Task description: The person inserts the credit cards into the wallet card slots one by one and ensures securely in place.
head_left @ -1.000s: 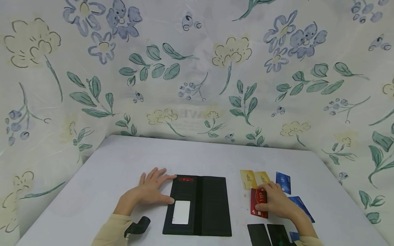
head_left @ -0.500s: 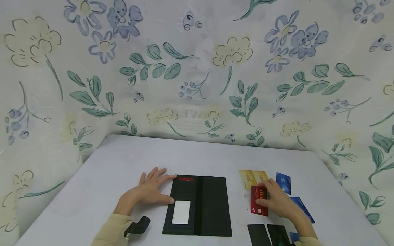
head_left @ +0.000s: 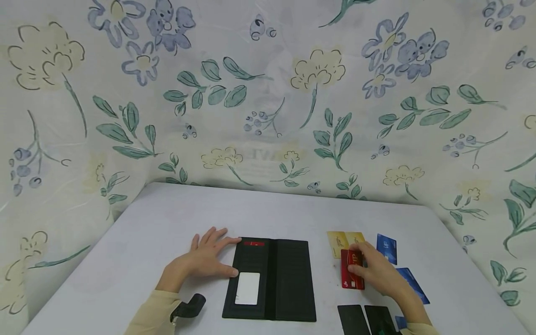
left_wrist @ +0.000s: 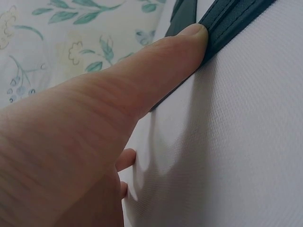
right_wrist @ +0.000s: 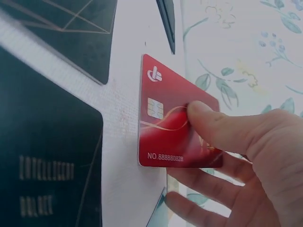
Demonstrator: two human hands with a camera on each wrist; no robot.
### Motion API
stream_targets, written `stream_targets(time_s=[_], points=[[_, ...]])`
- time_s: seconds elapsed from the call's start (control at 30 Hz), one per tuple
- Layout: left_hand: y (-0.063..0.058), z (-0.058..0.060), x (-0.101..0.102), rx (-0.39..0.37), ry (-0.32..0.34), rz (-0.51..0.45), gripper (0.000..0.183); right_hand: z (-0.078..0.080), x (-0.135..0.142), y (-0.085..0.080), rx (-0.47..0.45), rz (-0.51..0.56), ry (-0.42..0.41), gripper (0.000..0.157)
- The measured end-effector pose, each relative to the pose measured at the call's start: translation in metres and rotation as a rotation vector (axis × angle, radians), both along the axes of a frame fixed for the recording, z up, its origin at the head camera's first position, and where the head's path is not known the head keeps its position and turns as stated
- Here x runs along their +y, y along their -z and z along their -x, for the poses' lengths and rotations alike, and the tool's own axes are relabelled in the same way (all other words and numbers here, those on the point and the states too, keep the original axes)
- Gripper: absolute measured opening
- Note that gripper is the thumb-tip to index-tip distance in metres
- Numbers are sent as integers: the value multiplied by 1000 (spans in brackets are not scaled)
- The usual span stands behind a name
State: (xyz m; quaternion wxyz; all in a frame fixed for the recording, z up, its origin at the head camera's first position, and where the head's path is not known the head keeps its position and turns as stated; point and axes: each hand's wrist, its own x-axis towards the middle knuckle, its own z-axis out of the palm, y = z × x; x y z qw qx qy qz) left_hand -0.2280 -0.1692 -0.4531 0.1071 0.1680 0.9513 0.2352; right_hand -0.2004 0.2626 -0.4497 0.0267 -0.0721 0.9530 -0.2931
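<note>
A black wallet lies unfolded on the white table, with a bit of red card showing at its upper left and a white window panel below. My left hand rests at its left edge, fingers spread, the thumb pressing the border; the left wrist view shows that thumb on the stitched edge. Between thumb and fingers my right hand pinches a red bank card, with its chip and number facing the right wrist camera. Most of the right fingers are behind the card.
Two gold cards lie just beyond the red card. Blue cards are to the right of the right hand. Dark cards lie at the near side, large in the right wrist view. A floral cloth hangs behind the table.
My right hand has drawn the red card slightly up and away from the near side, shifting its grip. The left hand and the wallet stay in place.
</note>
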Motion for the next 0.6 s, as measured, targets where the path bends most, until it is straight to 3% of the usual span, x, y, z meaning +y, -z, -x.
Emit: stream_targets(time_s=[0.6], points=[[-2, -1, 1, 0, 2, -5, 85, -3, 0, -7, 138, 7, -13, 31]])
